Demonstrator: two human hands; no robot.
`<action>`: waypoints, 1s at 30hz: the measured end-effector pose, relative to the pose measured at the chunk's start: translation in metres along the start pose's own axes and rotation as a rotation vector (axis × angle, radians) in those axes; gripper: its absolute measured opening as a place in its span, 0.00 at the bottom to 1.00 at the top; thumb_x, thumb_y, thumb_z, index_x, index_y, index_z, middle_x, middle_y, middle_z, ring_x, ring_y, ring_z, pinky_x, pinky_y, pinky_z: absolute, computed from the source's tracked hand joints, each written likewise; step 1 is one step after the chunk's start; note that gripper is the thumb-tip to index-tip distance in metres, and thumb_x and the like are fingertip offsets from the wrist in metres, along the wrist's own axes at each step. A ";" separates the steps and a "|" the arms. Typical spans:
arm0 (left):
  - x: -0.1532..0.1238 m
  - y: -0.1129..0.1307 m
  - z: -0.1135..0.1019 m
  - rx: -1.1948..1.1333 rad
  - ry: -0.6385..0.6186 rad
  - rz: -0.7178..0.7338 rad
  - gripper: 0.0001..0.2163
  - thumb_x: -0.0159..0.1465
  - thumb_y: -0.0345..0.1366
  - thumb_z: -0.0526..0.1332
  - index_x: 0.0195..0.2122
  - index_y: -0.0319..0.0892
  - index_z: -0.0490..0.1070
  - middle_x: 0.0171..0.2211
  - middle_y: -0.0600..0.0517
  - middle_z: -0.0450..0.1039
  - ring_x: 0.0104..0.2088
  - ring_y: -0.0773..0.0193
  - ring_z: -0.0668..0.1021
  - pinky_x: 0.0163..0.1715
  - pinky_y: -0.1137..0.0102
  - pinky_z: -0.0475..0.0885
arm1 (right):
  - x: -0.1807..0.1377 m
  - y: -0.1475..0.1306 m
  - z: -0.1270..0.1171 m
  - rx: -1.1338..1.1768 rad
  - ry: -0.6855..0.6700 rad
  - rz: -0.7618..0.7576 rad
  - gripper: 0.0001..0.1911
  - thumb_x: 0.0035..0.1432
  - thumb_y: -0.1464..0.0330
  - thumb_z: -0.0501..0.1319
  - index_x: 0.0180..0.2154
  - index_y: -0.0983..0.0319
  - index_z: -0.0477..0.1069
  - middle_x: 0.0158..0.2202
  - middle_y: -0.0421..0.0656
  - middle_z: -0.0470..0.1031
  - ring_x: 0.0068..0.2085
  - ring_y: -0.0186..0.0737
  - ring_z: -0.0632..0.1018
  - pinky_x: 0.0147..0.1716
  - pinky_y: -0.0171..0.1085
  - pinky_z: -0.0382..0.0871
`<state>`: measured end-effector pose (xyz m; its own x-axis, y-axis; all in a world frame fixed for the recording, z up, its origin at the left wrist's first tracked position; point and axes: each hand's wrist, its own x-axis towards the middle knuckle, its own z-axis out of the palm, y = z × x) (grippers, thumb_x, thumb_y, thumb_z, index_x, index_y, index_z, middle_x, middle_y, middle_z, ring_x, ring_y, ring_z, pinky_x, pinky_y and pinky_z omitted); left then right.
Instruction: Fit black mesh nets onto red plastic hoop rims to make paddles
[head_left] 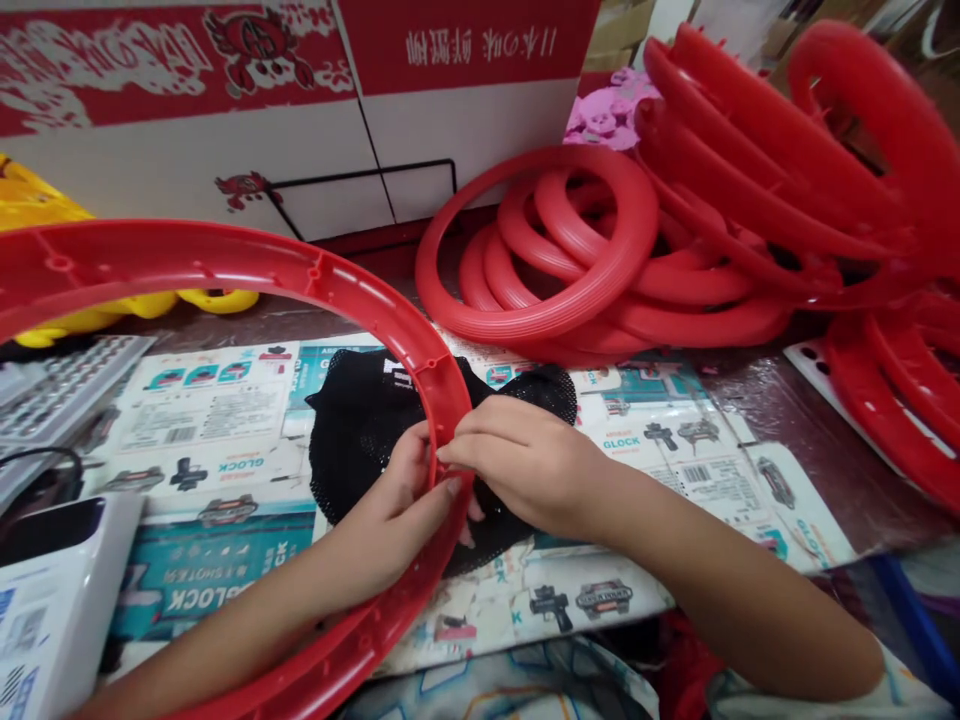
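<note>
A large red plastic ring point(367, 312) with a hollow, ribbed channel and small pegs inside stands tilted in front of me, running out of view at the left and bottom. My left hand point(409, 500) is wrapped round its right side, thumb on the channel. My right hand point(525, 465) is closed, its fingers pinched at the ring's edge right beside the left fingers. Whether something small sits between those fingertips is hidden. Beneath both hands, a black mesh cloth item point(352, 430) with white lettering lies on a flattened printed cardboard sheet point(247, 400).
Several finished-looking red rings point(536, 325) lie piled at the back right, beside a leaning stack of red ring parts point(795, 170). A red and white carton point(300, 140) stands behind. Yellow plastic pieces point(45, 195), a white box point(67, 600) and a keyboard-like white tray point(67, 390) are on the left.
</note>
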<state>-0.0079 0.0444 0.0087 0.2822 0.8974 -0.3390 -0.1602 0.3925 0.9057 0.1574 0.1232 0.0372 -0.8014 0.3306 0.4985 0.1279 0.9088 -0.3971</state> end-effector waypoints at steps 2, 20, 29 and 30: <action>-0.004 -0.001 0.000 0.039 -0.024 -0.023 0.20 0.68 0.46 0.56 0.56 0.46 0.50 0.29 0.55 0.74 0.25 0.64 0.77 0.27 0.69 0.75 | 0.000 -0.001 0.002 0.005 0.024 -0.041 0.13 0.66 0.77 0.50 0.38 0.68 0.73 0.36 0.47 0.75 0.40 0.37 0.72 0.44 0.35 0.70; -0.009 -0.004 0.000 -0.065 -0.017 -0.082 0.23 0.65 0.38 0.59 0.59 0.46 0.51 0.34 0.51 0.76 0.25 0.62 0.79 0.23 0.69 0.75 | -0.001 -0.002 -0.003 0.098 0.033 0.079 0.12 0.66 0.74 0.52 0.49 0.65 0.68 0.41 0.46 0.77 0.43 0.37 0.74 0.46 0.37 0.69; -0.012 -0.009 0.003 -0.112 -0.070 -0.031 0.42 0.63 0.36 0.63 0.66 0.60 0.29 0.48 0.46 0.72 0.30 0.62 0.80 0.29 0.66 0.78 | 0.004 0.001 -0.009 0.110 -0.098 0.292 0.17 0.61 0.77 0.56 0.52 0.67 0.67 0.36 0.44 0.77 0.39 0.38 0.75 0.42 0.38 0.69; -0.010 -0.008 0.004 -0.144 -0.072 -0.006 0.42 0.62 0.35 0.64 0.65 0.61 0.32 0.51 0.45 0.70 0.32 0.62 0.80 0.30 0.66 0.78 | 0.005 0.001 -0.011 0.109 -0.097 0.298 0.17 0.61 0.77 0.56 0.52 0.66 0.67 0.36 0.44 0.77 0.38 0.38 0.75 0.41 0.38 0.69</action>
<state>-0.0055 0.0313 0.0062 0.3499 0.8803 -0.3204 -0.2911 0.4273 0.8560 0.1599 0.1287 0.0471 -0.7904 0.5477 0.2743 0.3065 0.7413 -0.5971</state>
